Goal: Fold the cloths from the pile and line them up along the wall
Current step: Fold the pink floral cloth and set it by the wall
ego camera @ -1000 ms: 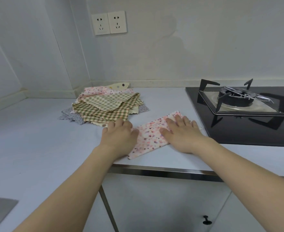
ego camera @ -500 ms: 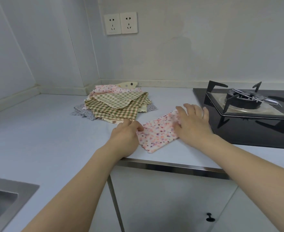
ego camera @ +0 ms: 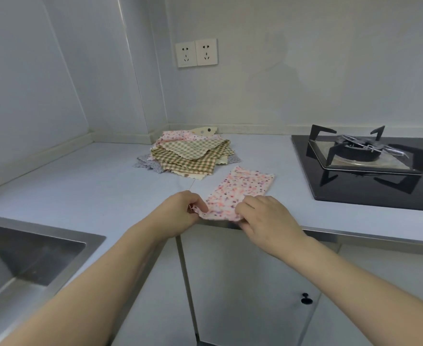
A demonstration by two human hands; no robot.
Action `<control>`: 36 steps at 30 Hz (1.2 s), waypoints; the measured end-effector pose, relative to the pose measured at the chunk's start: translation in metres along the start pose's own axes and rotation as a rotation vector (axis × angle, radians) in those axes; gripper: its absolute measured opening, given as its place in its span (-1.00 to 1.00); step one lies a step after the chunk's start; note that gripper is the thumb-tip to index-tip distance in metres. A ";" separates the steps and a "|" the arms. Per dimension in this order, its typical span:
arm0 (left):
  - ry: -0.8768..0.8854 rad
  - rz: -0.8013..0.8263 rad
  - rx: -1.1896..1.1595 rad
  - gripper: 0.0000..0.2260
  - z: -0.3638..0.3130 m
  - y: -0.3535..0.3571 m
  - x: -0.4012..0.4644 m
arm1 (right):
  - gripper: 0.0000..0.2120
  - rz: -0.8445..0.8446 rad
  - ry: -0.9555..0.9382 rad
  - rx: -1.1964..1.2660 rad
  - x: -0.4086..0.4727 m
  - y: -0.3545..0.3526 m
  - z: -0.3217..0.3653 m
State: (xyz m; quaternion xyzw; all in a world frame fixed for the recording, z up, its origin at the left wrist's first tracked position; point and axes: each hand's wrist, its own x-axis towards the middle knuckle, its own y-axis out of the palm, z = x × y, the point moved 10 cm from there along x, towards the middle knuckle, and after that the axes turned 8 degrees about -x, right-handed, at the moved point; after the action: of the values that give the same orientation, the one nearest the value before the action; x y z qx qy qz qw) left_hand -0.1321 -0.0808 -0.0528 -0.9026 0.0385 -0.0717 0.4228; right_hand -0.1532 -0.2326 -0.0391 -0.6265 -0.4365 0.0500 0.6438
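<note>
You're pinching the near end of the floral cloth with both hands: left hand on its near-left corner, right hand on its near-right corner. The cloth is lying folded lengthwise on the counter, between the pile and the stove.

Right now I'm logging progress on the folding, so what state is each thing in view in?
Floral cloth: folded into a strip, flat on the counter, near end lifted.
Left hand: pinches the strip's near left corner.
Right hand: grips the near right corner.
Pile of cloths: unfolded, heaped by the wall.
Gas burner: no flame, nothing on it.
Wall sockets: nothing plugged in.
Cabinet door: closed.
</note>
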 end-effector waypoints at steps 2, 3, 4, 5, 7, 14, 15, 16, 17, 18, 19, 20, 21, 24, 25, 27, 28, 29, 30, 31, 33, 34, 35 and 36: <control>0.039 -0.050 0.006 -0.79 -0.003 -0.009 -0.002 | -0.92 -0.024 0.035 0.045 -0.003 -0.014 -0.003; 0.028 -0.067 -0.055 -0.84 -0.003 -0.015 -0.003 | -0.90 -0.033 0.083 0.087 -0.006 -0.020 -0.009; 0.007 -0.067 -0.165 -0.90 -0.002 -0.019 -0.004 | -0.88 -0.020 0.134 0.150 -0.008 -0.023 -0.016; -0.027 -0.036 -0.284 -0.92 -0.002 -0.019 -0.004 | -0.86 0.010 0.163 0.221 -0.009 -0.024 -0.021; -0.056 0.027 -0.461 -0.93 -0.007 -0.015 0.000 | -0.84 0.030 0.201 0.325 -0.009 -0.025 -0.031; -0.078 -0.176 -0.486 -0.82 -0.030 -0.006 0.072 | -0.81 0.044 0.552 0.400 0.011 0.000 -0.105; -0.084 -0.190 -0.449 -0.82 -0.033 -0.002 0.085 | -0.80 0.058 0.588 0.395 0.014 0.008 -0.116; -0.089 -0.201 -0.413 -0.84 -0.034 0.003 0.098 | -0.78 0.072 0.612 0.376 0.016 0.016 -0.125; -0.087 -0.205 -0.375 -0.85 -0.035 0.009 0.110 | -0.76 0.088 0.627 0.342 0.018 0.024 -0.134; -0.086 -0.201 -0.326 -0.85 -0.034 0.016 0.121 | -0.74 0.105 0.631 0.294 0.021 0.032 -0.142; -0.086 -0.193 -0.266 -0.84 -0.032 0.023 0.130 | -0.72 0.125 0.625 0.234 0.023 0.040 -0.148; -0.088 -0.184 -0.191 -0.84 -0.031 0.030 0.138 | -0.71 0.150 0.617 0.163 0.024 0.048 -0.154; -0.091 -0.181 -0.103 -0.83 -0.029 0.035 0.145 | -0.70 0.177 0.614 0.096 0.025 0.056 -0.159; -0.060 -0.207 0.152 -0.79 -0.028 0.044 0.156 | -0.71 0.236 0.641 0.025 0.027 0.073 -0.167; -0.041 -0.216 0.205 -0.80 -0.029 0.046 0.158 | -0.72 0.242 0.648 0.035 0.027 0.075 -0.168; -0.029 -0.223 0.242 -0.83 -0.029 0.049 0.158 | -0.78 0.233 0.676 0.083 0.025 0.077 -0.171; -0.038 -0.216 0.232 -0.85 -0.028 0.049 0.159 | -0.81 0.222 0.685 0.111 0.024 0.076 -0.173; -0.050 -0.201 0.211 -0.85 -0.028 0.048 0.158 | -0.85 0.215 0.686 0.133 0.024 0.076 -0.173; -0.068 -0.176 0.181 -0.84 -0.027 0.046 0.157 | -0.87 0.220 0.681 0.143 0.024 0.076 -0.172; -0.097 -0.146 0.131 -0.83 -0.026 0.043 0.154 | -0.87 0.232 0.674 0.146 0.025 0.077 -0.171; -0.196 -0.073 -0.062 -0.81 -0.019 0.036 0.144 | -0.86 0.252 0.662 0.140 0.025 0.078 -0.169; -0.256 -0.034 -0.176 -0.80 -0.015 0.033 0.136 | -0.84 0.257 0.660 0.140 0.025 0.078 -0.169; -0.307 0.002 -0.278 -0.77 -0.011 0.031 0.126 | -0.81 0.260 0.655 0.143 0.025 0.078 -0.168; -0.335 0.028 -0.350 -0.75 -0.009 0.030 0.118 | -0.78 0.262 0.643 0.146 0.025 0.077 -0.167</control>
State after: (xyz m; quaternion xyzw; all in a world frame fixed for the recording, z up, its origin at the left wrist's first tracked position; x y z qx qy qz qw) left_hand -0.0178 -0.1221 -0.0582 -0.9608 -0.0080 0.0925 0.2612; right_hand 0.0039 -0.3287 -0.0647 -0.6130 -0.1225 -0.0366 0.7796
